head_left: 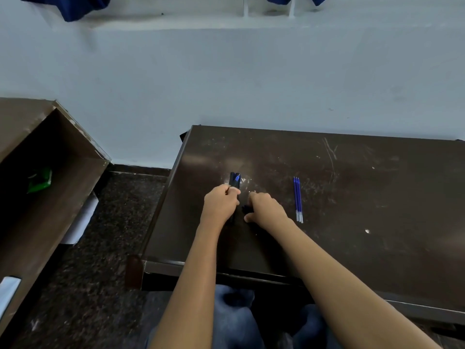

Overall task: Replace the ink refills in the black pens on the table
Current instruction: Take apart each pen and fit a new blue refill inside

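Pens: black pens [234,181] are seen bundled at the centre of the frame, on the dark scratched bench [377,197]; a blue patch is shown at their upper end.
Axis: the long axis is laid up-down the frame, the free ends pointed toward the upper edge.
Left grip [221,204]: curled round the pens' lower part.
Right grip [266,209]: curled, knuckles up, just beside the pens; what is held cannot be told.
Refills: blue refills [298,200] are laid side by side, right of centre.

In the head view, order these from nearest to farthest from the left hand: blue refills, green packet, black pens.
1. black pens, gripped by the left hand.
2. blue refills, on the table, right.
3. green packet, in the cabinet, far left.
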A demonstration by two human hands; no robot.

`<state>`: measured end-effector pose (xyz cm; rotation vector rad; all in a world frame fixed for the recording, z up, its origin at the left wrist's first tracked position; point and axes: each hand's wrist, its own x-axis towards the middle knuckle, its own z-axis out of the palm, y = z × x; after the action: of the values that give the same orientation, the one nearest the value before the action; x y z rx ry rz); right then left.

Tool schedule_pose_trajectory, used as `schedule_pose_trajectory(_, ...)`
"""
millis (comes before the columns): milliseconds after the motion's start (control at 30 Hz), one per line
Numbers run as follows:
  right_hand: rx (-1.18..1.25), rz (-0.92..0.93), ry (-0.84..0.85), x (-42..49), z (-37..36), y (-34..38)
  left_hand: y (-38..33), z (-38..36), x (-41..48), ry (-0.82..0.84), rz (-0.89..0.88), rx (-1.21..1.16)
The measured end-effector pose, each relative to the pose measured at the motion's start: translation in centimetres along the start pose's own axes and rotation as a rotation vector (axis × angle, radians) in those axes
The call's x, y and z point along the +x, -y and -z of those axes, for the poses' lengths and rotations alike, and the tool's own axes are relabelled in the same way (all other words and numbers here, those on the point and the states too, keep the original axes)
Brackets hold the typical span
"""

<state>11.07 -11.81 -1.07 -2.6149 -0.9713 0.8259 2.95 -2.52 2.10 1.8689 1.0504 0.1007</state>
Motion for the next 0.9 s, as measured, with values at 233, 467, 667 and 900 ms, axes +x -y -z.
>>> schedule_pose_trajectory(233,0.339,-0.059,-0.111,0.5,2.0,0.1,-1.0,-0.3,0.4,0.038,-0.106,0.222)
schedule_pose_trajectory(467,1.377,-0.233,0.015,-0.8,5.4,1.5,-1.4,0.1,-0.1,-0.027,-0.207,0.24)
schedule_pose_trajectory(667,1.419,-0.25,-0.075,-1.2,4.7,1.7,-2.1,-0.5,-0.8,0.054,-0.22,0.29)
schedule_pose_trajectory(900,1.56,-0.26,-0.114,-1.2,5.0,1.3,-3.2,-0.5,-1.7,-0.009,-0.267,0.266)
